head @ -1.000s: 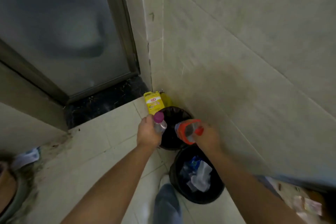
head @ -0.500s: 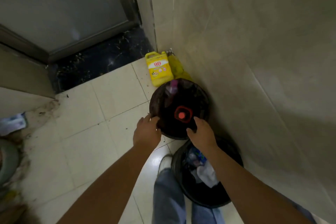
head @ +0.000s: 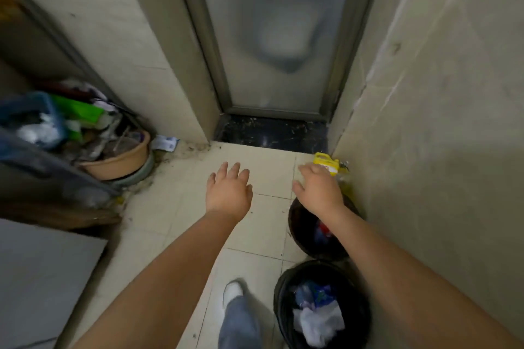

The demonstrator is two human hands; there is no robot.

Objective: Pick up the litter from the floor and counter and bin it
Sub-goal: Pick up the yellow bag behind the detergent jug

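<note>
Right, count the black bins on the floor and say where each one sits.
2. The far bin stands against the right wall under the right hand; the near bin is beside the person's shoe. More may be hidden off-frame.

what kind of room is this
Probably a tiled utility corner or passage in a home, just outside a bathroom: a frosted glass door ahead, two black bins against the wall, and a yellow detergent bottle on the floor.

Both bare arms reach toward 12 o'clock, palms down. The left hand (head: 229, 192) and right hand (head: 319, 189) are empty, fingers loosely spread.
</note>
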